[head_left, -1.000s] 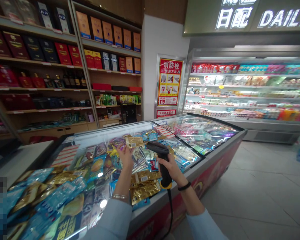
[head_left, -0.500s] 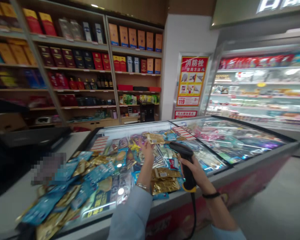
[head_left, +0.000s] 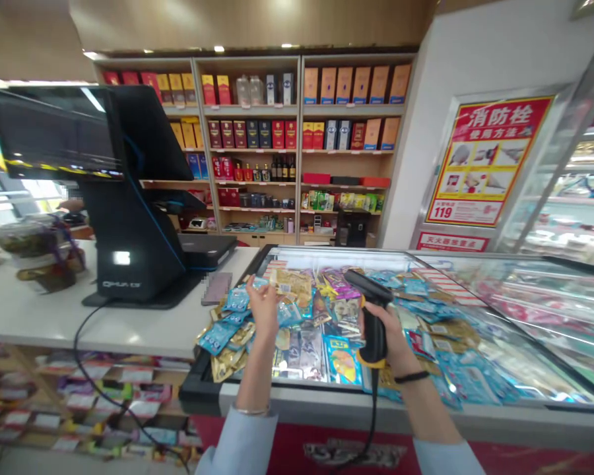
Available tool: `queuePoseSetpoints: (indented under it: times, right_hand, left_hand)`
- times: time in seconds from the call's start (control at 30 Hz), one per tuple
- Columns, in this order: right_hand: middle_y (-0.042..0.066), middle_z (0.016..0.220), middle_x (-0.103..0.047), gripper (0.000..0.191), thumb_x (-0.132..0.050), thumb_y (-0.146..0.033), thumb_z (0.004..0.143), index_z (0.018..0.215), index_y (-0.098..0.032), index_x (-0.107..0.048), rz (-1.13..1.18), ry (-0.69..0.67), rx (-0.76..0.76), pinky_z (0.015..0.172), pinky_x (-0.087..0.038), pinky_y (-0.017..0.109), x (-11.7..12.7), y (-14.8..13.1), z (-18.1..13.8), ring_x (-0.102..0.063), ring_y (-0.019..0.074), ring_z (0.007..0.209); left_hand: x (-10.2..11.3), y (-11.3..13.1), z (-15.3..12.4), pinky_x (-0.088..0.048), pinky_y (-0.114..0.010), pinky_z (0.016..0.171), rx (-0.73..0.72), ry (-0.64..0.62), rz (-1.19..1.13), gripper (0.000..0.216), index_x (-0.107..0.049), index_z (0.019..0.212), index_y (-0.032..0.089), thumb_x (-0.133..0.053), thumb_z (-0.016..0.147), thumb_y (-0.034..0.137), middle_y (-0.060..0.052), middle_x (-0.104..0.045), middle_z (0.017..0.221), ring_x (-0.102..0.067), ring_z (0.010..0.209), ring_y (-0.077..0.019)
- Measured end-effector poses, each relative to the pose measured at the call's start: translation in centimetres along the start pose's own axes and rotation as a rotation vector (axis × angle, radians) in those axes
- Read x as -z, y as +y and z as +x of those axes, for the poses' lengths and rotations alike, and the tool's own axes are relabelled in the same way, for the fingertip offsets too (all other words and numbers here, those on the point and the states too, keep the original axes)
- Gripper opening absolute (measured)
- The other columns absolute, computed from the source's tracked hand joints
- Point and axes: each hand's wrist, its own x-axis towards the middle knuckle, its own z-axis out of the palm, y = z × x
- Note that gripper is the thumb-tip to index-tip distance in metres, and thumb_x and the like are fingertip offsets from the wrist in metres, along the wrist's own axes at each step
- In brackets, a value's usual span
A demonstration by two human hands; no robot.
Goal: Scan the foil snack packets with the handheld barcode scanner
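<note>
My left hand (head_left: 264, 305) pinches the edge of a gold snack packet (head_left: 294, 284), which is raised over the glass lid of a chest freezer (head_left: 297, 388). Held in my right hand (head_left: 390, 333) is a black and yellow barcode scanner (head_left: 375, 330), its head angled up and left. Beside my left hand lies a pile of blue and gold packets (head_left: 220, 338). More blue packets (head_left: 475, 376) and gold packets (head_left: 448, 330) spread over the lid right of the scanner. Frozen goods show through the glass.
A black checkout terminal (head_left: 138, 244) stands on the white counter (head_left: 39, 326) at left, its cable (head_left: 99, 389) hanging in front. The scanner's cord (head_left: 373, 409) drops past the freezer's front. Shelves of boxes and bottles (head_left: 297, 132) line the back wall.
The view has swung left, bringing the checkout terminal into sight. My left hand has carried the gold packet left, near the left pile. The scanner stays in my right hand.
</note>
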Motion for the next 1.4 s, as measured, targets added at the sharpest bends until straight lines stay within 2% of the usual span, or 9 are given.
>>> queuePoseSetpoints:
  times: [0.1, 0.23, 0.4, 0.57, 0.67, 0.77, 0.97, 1.17, 1.4]
  right_hand:
    - [0.000, 0.043, -0.056, 0.033, -0.074, -0.047, 0.064, 0.068, -0.018, -0.060, 0.057, -0.101, -0.028, 0.034, -0.039, 0.024, -4.4, 2.3, 1.9, -0.049, 0.0134, 0.033]
    - [-0.001, 0.042, -0.057, 0.033, -0.072, -0.048, 0.064, 0.070, -0.018, -0.060, 0.156, -0.219, -0.050, 0.033, -0.038, 0.023, -9.3, 5.2, 4.0, -0.048, 0.0123, 0.032]
    - [-0.001, 0.042, -0.057, 0.035, -0.072, -0.049, 0.062, 0.069, -0.017, -0.060, 0.179, -0.243, -0.100, 0.033, -0.040, 0.022, -13.1, 8.6, 6.1, -0.048, 0.0119, 0.031]
    - [-0.002, 0.042, -0.057, 0.034, -0.071, -0.048, 0.060, 0.071, -0.017, -0.060, 0.215, -0.248, -0.178, 0.032, -0.037, 0.022, -14.3, 11.1, 7.4, -0.047, 0.0115, 0.031]
    - [-0.001, 0.042, -0.056, 0.035, -0.070, -0.050, 0.059, 0.067, -0.017, -0.058, 0.256, -0.257, -0.222, 0.032, -0.036, 0.021, -14.1, 12.1, 7.9, -0.046, 0.0112, 0.032]
    - [-0.001, 0.044, -0.056, 0.034, -0.068, -0.051, 0.062, 0.063, -0.018, -0.057, 0.290, -0.279, -0.252, 0.034, -0.037, 0.021, -13.8, 13.0, 8.1, -0.047, 0.0112, 0.034]
    - [-0.001, 0.042, -0.055, 0.035, -0.066, -0.052, 0.062, 0.061, -0.018, -0.058, 0.285, -0.298, -0.284, 0.032, -0.036, 0.021, -14.0, 13.8, 8.3, -0.046, 0.0112, 0.033]
    - [-0.001, 0.043, -0.056, 0.034, -0.067, -0.050, 0.062, 0.066, -0.017, -0.060, 0.284, -0.292, -0.307, 0.033, -0.037, 0.021, -14.2, 13.7, 8.2, -0.046, 0.0106, 0.032]
    - [-0.001, 0.044, -0.056, 0.033, -0.067, -0.049, 0.060, 0.067, -0.018, -0.057, 0.297, -0.307, -0.320, 0.033, -0.036, 0.022, -14.1, 13.9, 8.2, -0.049, 0.0125, 0.036]
  left_hand:
    - [5.2, 2.5, 2.4, -0.058, -0.030, 0.069, -0.075, 0.114, 0.082, 0.070, -0.035, 0.135, 0.025, -0.065, 0.072, 0.019, 0.000, -0.056, 0.086, -0.061, 0.073, -0.0125]
    - [11.1, 2.9, 4.0, -0.058, -0.029, 0.064, -0.106, 0.205, 0.182, 0.067, -0.043, 0.132, 0.026, -0.066, 0.070, 0.017, 0.002, -0.054, 0.080, -0.062, 0.071, -0.0139]
    - [14.7, 1.3, 4.9, -0.055, -0.027, 0.061, -0.131, 0.248, 0.360, 0.052, -0.054, 0.124, 0.024, -0.062, 0.073, 0.023, 0.000, -0.058, 0.082, -0.061, 0.064, -0.0133]
    - [15.3, 0.2, 5.4, -0.051, -0.033, 0.069, -0.185, 0.255, 0.642, 0.026, -0.068, 0.096, 0.019, -0.053, 0.076, 0.024, -0.004, -0.061, 0.082, -0.059, 0.068, -0.0175]
    - [15.2, 0.0, 4.9, -0.048, -0.037, 0.081, -0.369, 0.279, 0.833, 0.026, -0.067, 0.097, 0.018, -0.050, 0.079, 0.026, -0.007, -0.061, 0.089, -0.058, 0.080, -0.0214]
    - [14.6, -0.1, 4.0, -0.045, -0.038, 0.083, -0.526, 0.286, 1.048, 0.031, -0.065, 0.102, 0.016, -0.045, 0.085, 0.031, -0.010, -0.059, 0.096, -0.056, 0.085, -0.0231]
    - [13.7, -0.2, 3.2, -0.040, -0.043, 0.083, -0.598, 0.374, 1.435, 0.035, -0.066, 0.100, 0.014, -0.045, 0.088, 0.039, -0.016, -0.061, 0.100, -0.050, 0.097, -0.0312]
    - [13.9, -0.6, 3.1, -0.040, -0.044, 0.086, -0.589, 0.329, 1.482, 0.029, -0.065, 0.100, 0.014, -0.051, 0.085, 0.035, -0.019, -0.052, 0.128, -0.049, 0.105, -0.0325]
    - [13.8, -0.6, 2.8, -0.038, -0.048, 0.095, -0.561, 0.286, 1.405, 0.031, -0.064, 0.102, 0.014, -0.051, 0.085, 0.036, -0.019, -0.054, 0.130, -0.050, 0.112, -0.0340]
